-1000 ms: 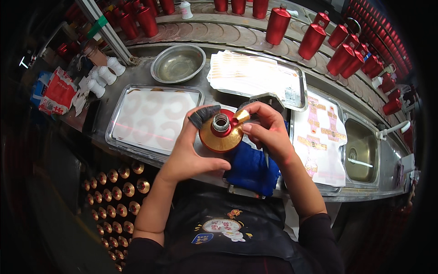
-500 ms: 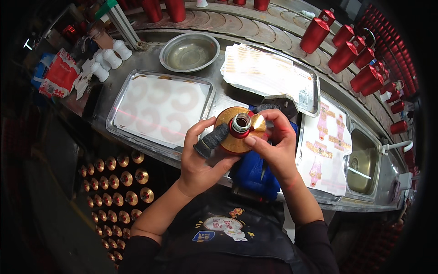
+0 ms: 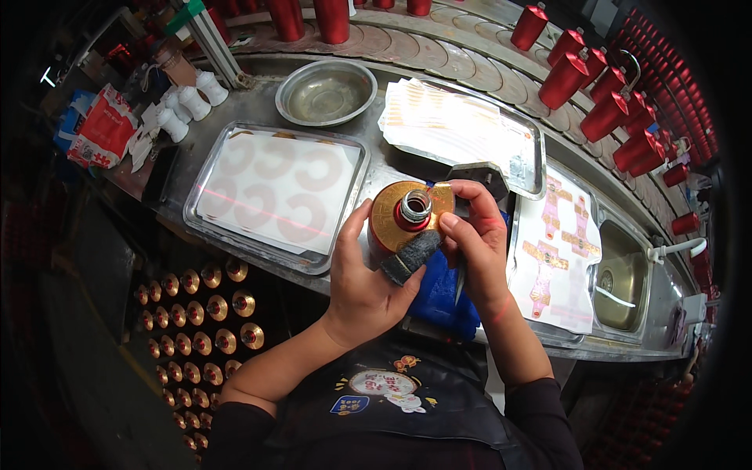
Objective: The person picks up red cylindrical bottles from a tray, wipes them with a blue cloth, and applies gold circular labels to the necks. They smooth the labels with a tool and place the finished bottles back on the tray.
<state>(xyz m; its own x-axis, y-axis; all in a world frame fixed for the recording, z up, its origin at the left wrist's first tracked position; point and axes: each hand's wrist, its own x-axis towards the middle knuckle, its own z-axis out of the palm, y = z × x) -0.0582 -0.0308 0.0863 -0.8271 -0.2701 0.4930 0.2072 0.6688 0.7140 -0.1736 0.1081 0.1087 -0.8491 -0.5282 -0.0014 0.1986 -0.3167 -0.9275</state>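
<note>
A red bottle (image 3: pixel 416 207) with an open threaded neck stands between my hands, and a shiny gold ring label (image 3: pixel 389 205) lies around its shoulder. My left hand (image 3: pixel 356 294) grips the bottle's left and near side. A dark fabric finger sleeve (image 3: pixel 412 257) covers one left finger, which presses on the label just below the neck. On the bottle's right, the thumb and fingers of my right hand (image 3: pixel 479 239) pinch the label's edge. Blue cloth (image 3: pixel 442 301) shows beneath the bottle, where a support is mostly hidden.
Left stands a tray (image 3: pixel 202 219) of ring-label sheets; behind it sits a metal bowl (image 3: pixel 326 92). Further labels lie in a back tray (image 3: pixel 529 133) and on a sheet (image 3: pixel 568 301) beside the sink (image 3: pixel 623 274). Red bottles (image 3: pixel 565 81) ride a curved conveyor (image 3: pixel 427 51). Gold-topped bottles (image 3: pixel 225 339) stand lower left.
My sleeved left finger has swung from the neck's left to its near side. The label's raised right end now lies flatter. Conveyor bottles have shifted rightward.
</note>
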